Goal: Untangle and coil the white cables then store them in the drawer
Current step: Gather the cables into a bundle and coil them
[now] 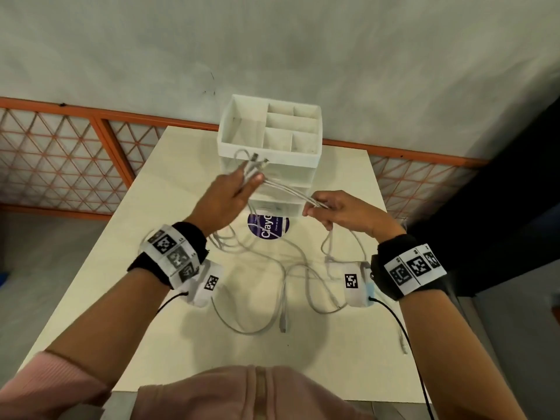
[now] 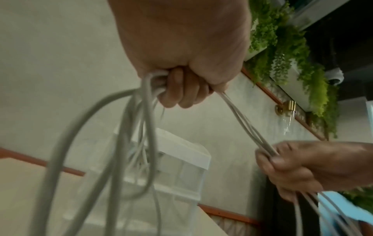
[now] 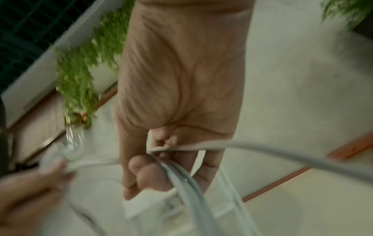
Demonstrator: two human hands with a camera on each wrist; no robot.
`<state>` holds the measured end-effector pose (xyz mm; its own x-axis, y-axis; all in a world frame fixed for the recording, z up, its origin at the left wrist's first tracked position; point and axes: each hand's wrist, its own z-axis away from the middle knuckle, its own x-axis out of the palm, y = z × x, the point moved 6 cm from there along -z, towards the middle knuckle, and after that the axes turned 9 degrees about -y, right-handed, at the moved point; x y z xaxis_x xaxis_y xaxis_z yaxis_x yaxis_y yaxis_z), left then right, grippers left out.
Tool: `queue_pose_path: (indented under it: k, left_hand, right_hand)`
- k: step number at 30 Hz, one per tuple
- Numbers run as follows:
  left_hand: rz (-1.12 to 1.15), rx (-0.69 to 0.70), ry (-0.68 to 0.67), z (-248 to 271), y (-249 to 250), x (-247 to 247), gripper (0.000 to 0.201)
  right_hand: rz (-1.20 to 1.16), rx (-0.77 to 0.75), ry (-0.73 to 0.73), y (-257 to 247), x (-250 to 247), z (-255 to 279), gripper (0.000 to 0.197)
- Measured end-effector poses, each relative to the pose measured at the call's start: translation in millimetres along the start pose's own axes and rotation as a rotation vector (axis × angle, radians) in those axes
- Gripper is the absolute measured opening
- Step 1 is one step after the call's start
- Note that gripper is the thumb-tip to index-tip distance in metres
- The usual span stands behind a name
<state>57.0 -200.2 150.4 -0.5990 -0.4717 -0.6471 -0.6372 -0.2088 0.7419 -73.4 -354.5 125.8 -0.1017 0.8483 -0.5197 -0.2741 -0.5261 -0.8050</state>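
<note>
Above the table (image 1: 157,301), the white cables (image 1: 285,189) are strung between both hands, a bundle of several strands stretched in the air right in front of the drawer unit (image 1: 269,153). Left hand (image 1: 224,198) has its fingers curled round one end of the bundle, with a couple of plug ends poking up past the fingertips toward the organizer's top tray. From the left wrist view you can see those fingers (image 2: 181,89) wrapped tight on the strands, with long loops hanging down below the fist. Right hand (image 1: 339,210) pinches the other end of the stretched bit between thumb and curled fingers; the right wrist view is blurry but the thumb (image 3: 145,172) is clearly pressed on the strands there.

Rest of the cables droop off both hands and sprawl in loose, crossing loops on the tabletop between the forearms, one connector end lying near the person's edge of the table.

Drawer unit is a white stack of clear-fronted drawers with a divided open tray on top, sitting at the far end of the table against the wall. All drawers look closed from the head view. A round purple sticker (image 1: 268,225) sits on the table just in front of it, partly under the hanging cables. Both wrists wear black bands with marker tags.
</note>
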Motion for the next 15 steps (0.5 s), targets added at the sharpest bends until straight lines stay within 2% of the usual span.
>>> queue_pose_path:
  k: [4, 7, 11, 13, 15]
  left_hand:
    - [-0.087, -0.015, 0.202, 0, -17, -43, 0.036]
    - [-0.236, -0.02, 0.182, 2, -28, -45, 0.039]
    - [-0.196, -0.07, 0.182, 3, -47, -42, 0.035]
    - [-0.225, -0.091, 0.155, 4, -57, -40, 0.039]
    - [-0.292, -0.082, 0.101, 5, -64, -32, 0.046]
  right_hand:
    - [0.023, 0.117, 0.063, 52, -8, 3, 0.009]
    - [0.095, 0.209, 0.117, 80, -6, -3, 0.021]
    - [0.292, 0.353, 0.116, 113, -2, -11, 0.022]
    - [0.28, 0.354, 0.098, 126, 0, -12, 0.018]
    - [0.269, 0.32, 0.163, 137, -1, -11, 0.019]
